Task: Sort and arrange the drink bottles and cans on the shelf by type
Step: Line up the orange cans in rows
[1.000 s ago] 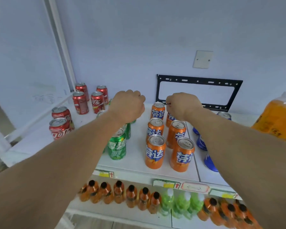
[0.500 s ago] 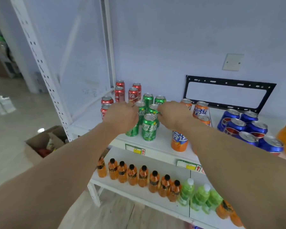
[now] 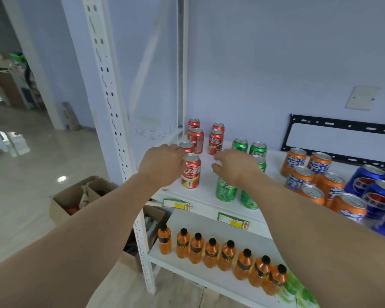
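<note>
The front red can stands upright near the front edge of the upper shelf, and the left hand lies against its left side, fingers reaching round toward the back; whether this grip truly clasps the can or only touches it cannot be told, since the fingertips are hidden behind the hand. Just behind the grip stands a second red can, and beyond that the back red cans form a small square, so the red group runs away from the hand in two loose rows. To the right of the grip, across a bare strip of shelf, the right hand hovers with fingers spread and lightly curled, holding nothing, above the green cans, some of which it hides. Farther right stand the orange cans and then the blue cans; below the grip, on the lower shelf, a row of orange bottles stands in line. The step in hand seems to be lining up the red cans. To do it well, the left hand should take the can low and firmly around the body, slide it rather than lift it, and keep it clear of the shelf's front edge, where a nudge could tip it off. The right hand could steady the neighbouring red can so the row closes up without knocking the green group.
</note>
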Action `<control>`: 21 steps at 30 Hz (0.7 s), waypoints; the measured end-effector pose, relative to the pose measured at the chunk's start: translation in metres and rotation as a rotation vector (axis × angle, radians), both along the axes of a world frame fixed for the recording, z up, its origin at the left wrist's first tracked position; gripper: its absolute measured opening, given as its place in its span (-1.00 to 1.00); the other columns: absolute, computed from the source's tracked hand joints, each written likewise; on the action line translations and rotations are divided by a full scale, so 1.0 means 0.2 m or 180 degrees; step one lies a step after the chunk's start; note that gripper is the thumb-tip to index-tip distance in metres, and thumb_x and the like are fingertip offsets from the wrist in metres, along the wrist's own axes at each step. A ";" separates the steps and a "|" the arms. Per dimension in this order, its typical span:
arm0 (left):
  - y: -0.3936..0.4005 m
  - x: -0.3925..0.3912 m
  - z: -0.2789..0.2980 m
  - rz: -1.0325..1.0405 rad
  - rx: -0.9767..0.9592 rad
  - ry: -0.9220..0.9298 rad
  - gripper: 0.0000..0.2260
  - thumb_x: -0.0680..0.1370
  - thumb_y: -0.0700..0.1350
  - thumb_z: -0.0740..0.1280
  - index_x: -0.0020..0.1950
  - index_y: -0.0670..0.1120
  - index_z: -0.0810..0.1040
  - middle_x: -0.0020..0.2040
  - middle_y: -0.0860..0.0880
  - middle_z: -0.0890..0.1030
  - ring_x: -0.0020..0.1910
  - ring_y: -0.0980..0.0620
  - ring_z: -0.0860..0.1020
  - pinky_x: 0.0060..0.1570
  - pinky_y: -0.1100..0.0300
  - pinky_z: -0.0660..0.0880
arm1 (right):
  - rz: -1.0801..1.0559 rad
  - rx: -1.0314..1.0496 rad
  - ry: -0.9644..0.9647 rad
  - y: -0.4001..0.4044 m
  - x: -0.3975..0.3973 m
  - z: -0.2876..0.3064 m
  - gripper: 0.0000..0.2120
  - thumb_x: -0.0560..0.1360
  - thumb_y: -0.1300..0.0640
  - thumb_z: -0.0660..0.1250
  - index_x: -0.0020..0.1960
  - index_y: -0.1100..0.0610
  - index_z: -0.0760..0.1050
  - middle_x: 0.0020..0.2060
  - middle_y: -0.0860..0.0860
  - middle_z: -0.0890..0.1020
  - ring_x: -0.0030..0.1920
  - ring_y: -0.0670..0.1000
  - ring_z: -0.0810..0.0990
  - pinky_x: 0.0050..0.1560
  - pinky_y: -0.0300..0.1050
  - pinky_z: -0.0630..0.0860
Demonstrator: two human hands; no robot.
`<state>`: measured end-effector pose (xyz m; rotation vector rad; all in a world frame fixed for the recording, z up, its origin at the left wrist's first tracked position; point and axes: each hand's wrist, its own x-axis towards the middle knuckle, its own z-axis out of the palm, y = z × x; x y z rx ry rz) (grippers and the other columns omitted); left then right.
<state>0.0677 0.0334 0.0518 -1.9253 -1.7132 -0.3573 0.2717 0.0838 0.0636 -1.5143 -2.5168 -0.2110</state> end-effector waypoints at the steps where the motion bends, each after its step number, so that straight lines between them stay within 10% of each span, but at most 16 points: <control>1: 0.02 -0.04 -0.01 -0.0026 -0.0063 -0.0021 -0.70 0.63 0.04 0.10 0.10 -0.06 0.57 -0.03 -0.02 0.58 -0.09 -0.05 0.57 -0.24 0.13 0.41 | -0.0057 -0.0045 0.0087 0.02 -0.05 0.00 -0.62 0.59 -0.14 0.16 0.31 0.01 0.47 0.20 0.03 0.58 0.17 0.10 0.54 0.07 0.00 0.53; 15: 0.43 -0.28 -0.10 -0.0200 -0.0276 -0.0793 -0.66 0.64 0.11 0.12 0.26 -0.03 0.53 0.16 -0.01 0.59 0.07 -0.05 0.58 -0.12 0.10 0.46 | -0.0739 -0.0830 0.1436 0.19 -0.38 -0.24 -0.18 0.41 -0.32 0.36 0.53 0.01 0.18 0.39 0.04 0.44 0.32 0.11 0.46 0.24 0.11 0.47; 21: 0.67 -0.24 -0.18 -0.0202 -0.0981 -0.2854 -0.43 0.55 0.23 0.25 0.49 -0.01 0.32 0.44 -0.01 0.42 0.35 -0.04 0.44 0.32 -0.03 0.39 | -0.1081 -0.1216 0.2400 0.24 -0.47 -0.45 0.03 0.33 -0.25 0.50 0.56 0.07 0.01 0.43 0.07 0.34 0.39 0.14 0.39 0.30 0.07 0.42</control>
